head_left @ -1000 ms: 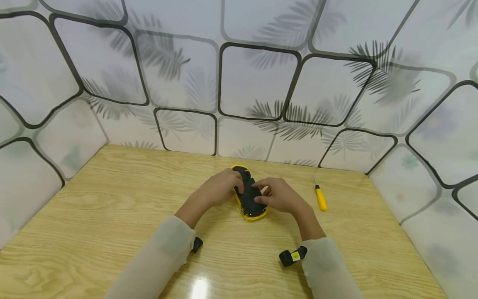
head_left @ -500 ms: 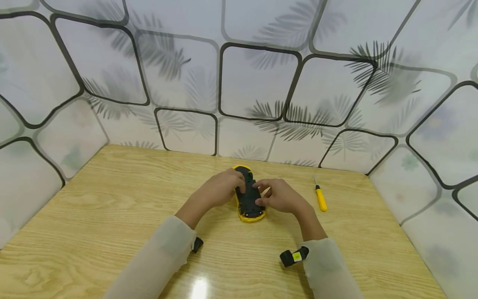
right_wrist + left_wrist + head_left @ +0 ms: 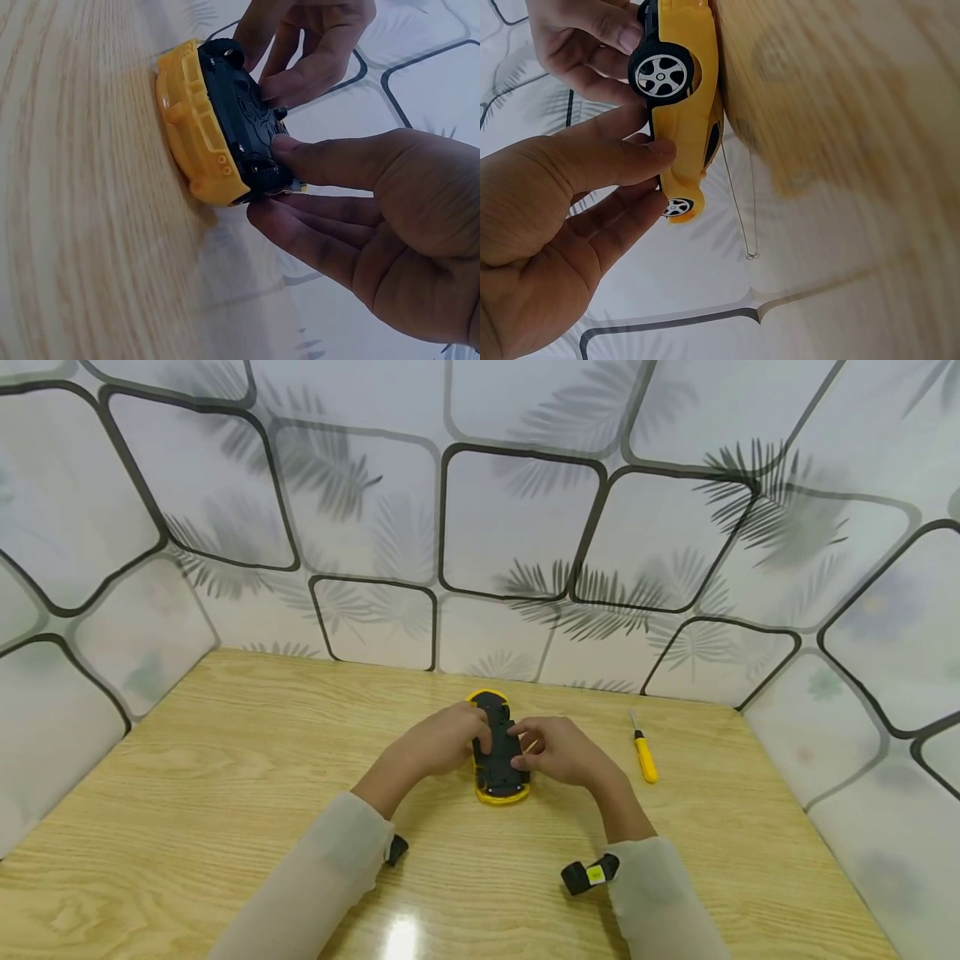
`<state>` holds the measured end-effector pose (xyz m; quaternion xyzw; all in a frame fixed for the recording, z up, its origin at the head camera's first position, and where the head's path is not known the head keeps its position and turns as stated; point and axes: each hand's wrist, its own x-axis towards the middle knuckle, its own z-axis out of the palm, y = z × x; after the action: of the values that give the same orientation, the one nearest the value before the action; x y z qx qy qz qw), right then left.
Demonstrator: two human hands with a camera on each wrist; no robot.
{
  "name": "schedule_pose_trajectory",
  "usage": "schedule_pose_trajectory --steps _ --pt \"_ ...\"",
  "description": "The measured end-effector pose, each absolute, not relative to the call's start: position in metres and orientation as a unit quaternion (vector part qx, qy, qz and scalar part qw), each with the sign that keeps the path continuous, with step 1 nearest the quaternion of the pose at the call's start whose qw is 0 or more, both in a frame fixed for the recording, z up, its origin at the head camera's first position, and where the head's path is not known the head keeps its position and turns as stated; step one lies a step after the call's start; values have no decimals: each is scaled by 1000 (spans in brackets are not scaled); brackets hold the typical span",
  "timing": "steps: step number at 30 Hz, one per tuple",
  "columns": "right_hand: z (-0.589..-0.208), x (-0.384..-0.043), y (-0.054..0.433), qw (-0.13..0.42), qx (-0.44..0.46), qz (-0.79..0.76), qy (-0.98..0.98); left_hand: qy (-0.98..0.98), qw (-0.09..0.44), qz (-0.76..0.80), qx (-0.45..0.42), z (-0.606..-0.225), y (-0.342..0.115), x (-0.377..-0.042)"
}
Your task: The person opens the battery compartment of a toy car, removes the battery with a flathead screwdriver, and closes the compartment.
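A yellow toy car [image 3: 501,768] lies upside down on the wooden table, its black underside facing up. In the left wrist view the car's yellow side [image 3: 686,124] shows two black wheels with silver spoked rims. My left hand [image 3: 444,737] holds the car's left side, its thumb against the yellow body and fingers over the chassis. From the right, my right hand [image 3: 561,752] grips the car near a wheel. The right wrist view shows its thumb on the black chassis [image 3: 255,124] and its other fingers along the side, with the yellow bumper end [image 3: 195,127] towards the camera.
A screwdriver [image 3: 644,758] with a yellow handle lies on the table [image 3: 262,760] to the right of my right hand. Behind the table and along both sides stand patterned pale walls [image 3: 517,527]. Black wrist cameras sit at both cuffs.
The car has turned slightly clockwise, its near end swinging left and its far end a little right. Both hands keep nearly the same place on it. The screwdriver has not moved.
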<state>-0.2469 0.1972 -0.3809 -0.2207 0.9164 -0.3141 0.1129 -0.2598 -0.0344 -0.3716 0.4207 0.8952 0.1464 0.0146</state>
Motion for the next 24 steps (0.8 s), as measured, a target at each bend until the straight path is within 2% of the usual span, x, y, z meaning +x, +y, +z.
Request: schedule_pose_trajectory --steps 17,21,24 --pt "-377 -245 196 124 -216 -307 918 904 10 167 394 -367 -39 -259" --pt "-376 -245 196 124 -212 -307 920 910 7 192 367 -367 -42 -260" --pt "-377 -245 196 126 -211 -308 919 922 5 228 312 -370 -42 -261"
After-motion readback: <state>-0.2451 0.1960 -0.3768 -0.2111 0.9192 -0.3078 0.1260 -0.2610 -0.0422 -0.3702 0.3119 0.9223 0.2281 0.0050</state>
